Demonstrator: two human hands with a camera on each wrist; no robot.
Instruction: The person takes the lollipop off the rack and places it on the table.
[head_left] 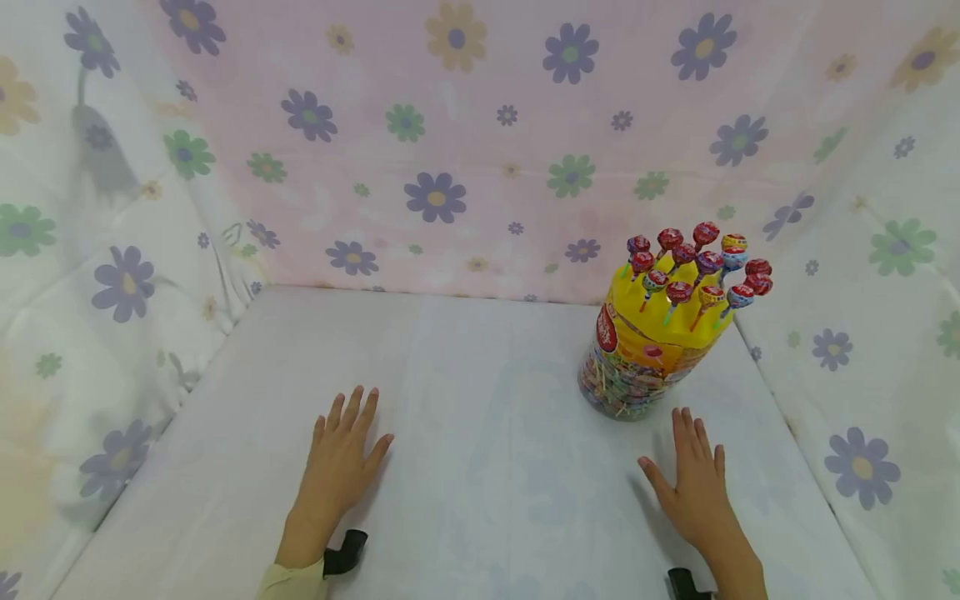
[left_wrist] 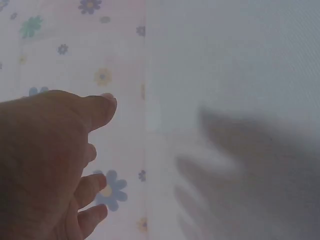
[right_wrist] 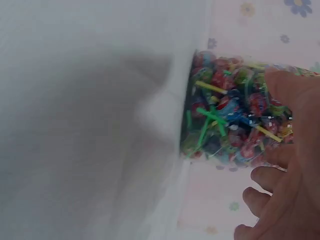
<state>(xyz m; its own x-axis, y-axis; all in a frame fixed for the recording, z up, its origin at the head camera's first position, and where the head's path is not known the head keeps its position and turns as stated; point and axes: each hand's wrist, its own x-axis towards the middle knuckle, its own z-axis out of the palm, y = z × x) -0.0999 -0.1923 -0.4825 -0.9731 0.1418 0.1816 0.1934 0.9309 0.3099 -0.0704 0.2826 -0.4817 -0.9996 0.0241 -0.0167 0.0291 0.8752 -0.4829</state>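
Note:
A clear tub of wrapped lollipops [head_left: 622,379] with a yellow top stands at the right of the white table. Several lollipops [head_left: 678,292] stick up out of that top on their sticks. My right hand [head_left: 697,500] is just in front of the tub, fingers spread and straight, holding nothing. In the right wrist view, loose lollipops [right_wrist: 235,115] fill the tub's lower part, partly hidden behind the thumb. On the left, my left hand [head_left: 337,467] hovers over the table with fingers extended and nothing in it; its shadow shows in the left wrist view.
The white table [head_left: 480,400] reaches back to a pink flowered cloth [head_left: 495,167]. White flowered cloths hang along the left [head_left: 90,350] and right sides. Black wrist devices [head_left: 347,552] sit at both wrists.

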